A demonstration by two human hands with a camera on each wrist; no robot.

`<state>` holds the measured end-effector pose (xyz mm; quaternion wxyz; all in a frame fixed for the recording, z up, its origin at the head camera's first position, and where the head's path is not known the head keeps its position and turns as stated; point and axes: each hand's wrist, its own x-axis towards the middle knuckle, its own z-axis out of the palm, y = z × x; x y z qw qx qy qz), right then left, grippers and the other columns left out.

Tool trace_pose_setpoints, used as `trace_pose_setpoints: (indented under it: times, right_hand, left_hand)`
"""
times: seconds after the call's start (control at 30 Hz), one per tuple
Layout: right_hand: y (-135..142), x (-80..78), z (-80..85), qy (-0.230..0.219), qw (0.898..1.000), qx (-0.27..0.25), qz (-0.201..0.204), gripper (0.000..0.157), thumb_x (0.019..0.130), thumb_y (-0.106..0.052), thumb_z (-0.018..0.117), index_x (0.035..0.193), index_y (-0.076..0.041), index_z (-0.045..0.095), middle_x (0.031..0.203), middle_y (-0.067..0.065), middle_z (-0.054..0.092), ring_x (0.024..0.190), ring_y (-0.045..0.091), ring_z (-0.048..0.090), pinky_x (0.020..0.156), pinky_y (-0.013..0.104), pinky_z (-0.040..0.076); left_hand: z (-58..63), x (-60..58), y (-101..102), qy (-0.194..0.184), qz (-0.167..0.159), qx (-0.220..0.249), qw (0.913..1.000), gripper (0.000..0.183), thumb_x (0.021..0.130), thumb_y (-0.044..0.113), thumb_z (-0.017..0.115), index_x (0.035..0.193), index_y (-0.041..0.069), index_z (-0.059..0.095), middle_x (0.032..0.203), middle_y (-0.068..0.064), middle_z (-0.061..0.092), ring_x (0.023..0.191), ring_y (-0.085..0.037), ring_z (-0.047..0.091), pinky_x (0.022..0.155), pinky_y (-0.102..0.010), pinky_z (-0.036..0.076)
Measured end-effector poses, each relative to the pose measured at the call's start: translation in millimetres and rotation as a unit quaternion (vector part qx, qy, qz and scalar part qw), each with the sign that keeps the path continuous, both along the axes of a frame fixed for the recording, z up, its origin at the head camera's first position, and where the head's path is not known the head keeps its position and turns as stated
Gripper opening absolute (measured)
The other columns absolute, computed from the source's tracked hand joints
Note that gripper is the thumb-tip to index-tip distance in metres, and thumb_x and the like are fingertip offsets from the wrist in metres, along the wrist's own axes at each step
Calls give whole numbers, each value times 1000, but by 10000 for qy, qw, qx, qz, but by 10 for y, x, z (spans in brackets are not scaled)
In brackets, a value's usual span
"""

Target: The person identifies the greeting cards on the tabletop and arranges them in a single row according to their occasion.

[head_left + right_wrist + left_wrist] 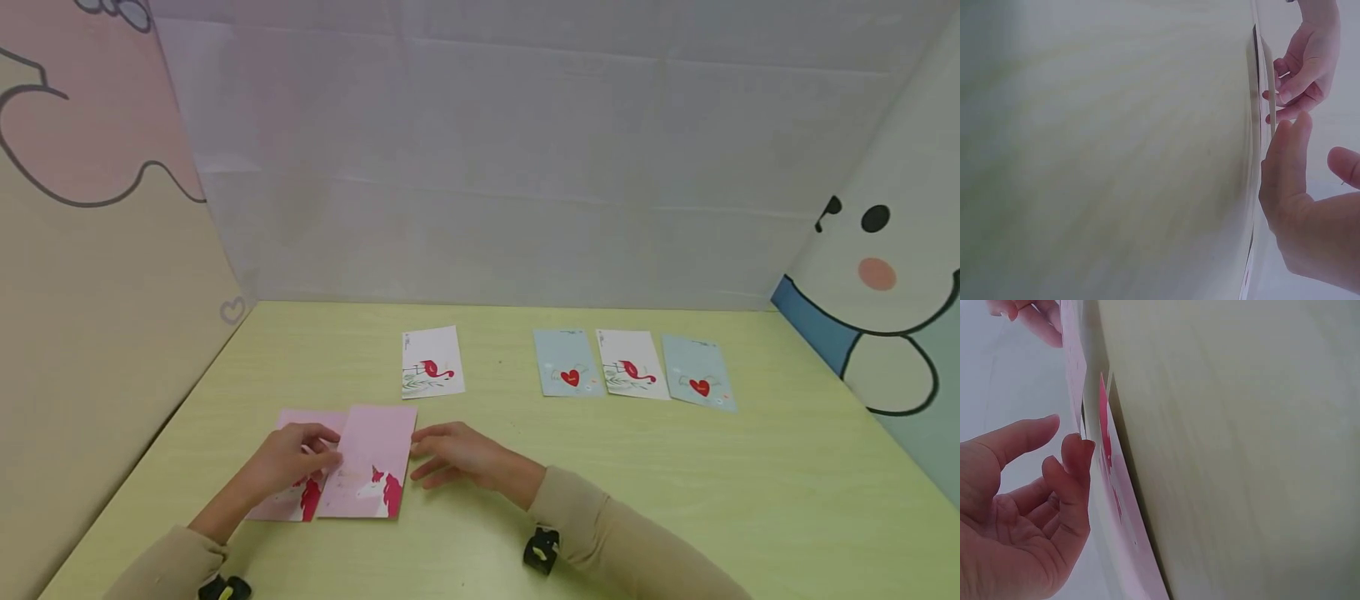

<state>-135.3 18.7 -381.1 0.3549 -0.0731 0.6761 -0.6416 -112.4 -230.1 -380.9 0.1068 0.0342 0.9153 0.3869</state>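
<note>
The left hand [296,457] lightly pinches one edge of a rectangular pink unicorn-printed card [365,462]; the right hand [461,454] has fairly straight fingers at the opposite edge. A second pink card [291,502] lies beneath the left fingers. Gentle, level contact should avoid creasing.

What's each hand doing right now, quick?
Left hand: open, at the left edge of the pink card between both hands.
Right hand: open, at that card's right edge.
</note>
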Motion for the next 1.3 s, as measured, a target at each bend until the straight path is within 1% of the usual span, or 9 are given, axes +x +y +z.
trace_pose_setpoints:
  times: [0.37,0.5,0.63,0.73,1.0,1.23,1.3]
  right_hand:
    - [-2,-5,-30,12,9999,80,128,36,87,-16,54,117,3,50,98,9,59,75,20,62,64,31,52]
    - [-4,3,-30,-21,9998,125,148,36,87,-16,54,117,3,50,98,8,59,74,20,62,63,31,52]
    - [-10,9,-32,-47,9997,145,173,36,87,-17,54,118,3,50,98,8,59,74,20,62,63,31,52]
    - [-14,10,-33,-44,9997,175,173,36,87,-17,54,117,3,50,97,7,59,73,20,62,62,31,52]
    - [-24,14,-41,-67,9997,191,151,35,86,-16,55,116,2,51,96,7,58,72,19,62,61,30,52]
    - [-35,20,-25,-66,9997,199,157,35,87,-16,54,116,3,51,95,8,59,72,18,62,62,30,52]
    - [-30,17,-20,-22,9997,185,135,35,87,-16,54,116,3,51,96,8,59,72,19,62,62,30,52]
  left_hand:
    - [-29,-8,-24,-74,-89,-227,9997,28,78,19,67,98,0,61,71,-1,55,60,-15,49,47,-25,40]
    - [-33,-8,-25,-120,-73,-222,9997,28,78,19,67,98,0,61,72,-2,55,60,-15,49,48,-26,40]
    - [-37,-8,-20,-242,53,-209,9995,28,78,19,67,99,1,61,71,-2,54,58,-15,49,47,-26,40]
    - [-37,-2,-17,-291,86,-159,9994,29,78,20,67,99,0,61,71,-3,55,57,-15,50,47,-26,41]
    - [-38,0,-11,-258,144,-9,9996,28,79,18,66,98,-1,61,71,-4,55,57,-16,51,49,-27,45]
    - [-29,4,-10,-288,186,27,9994,28,78,18,66,98,-1,61,71,-4,54,57,-16,52,50,-28,46]
    - [-26,3,-9,-247,177,-1,9995,28,79,18,66,99,-1,61,71,-4,55,57,-16,51,49,-28,45]
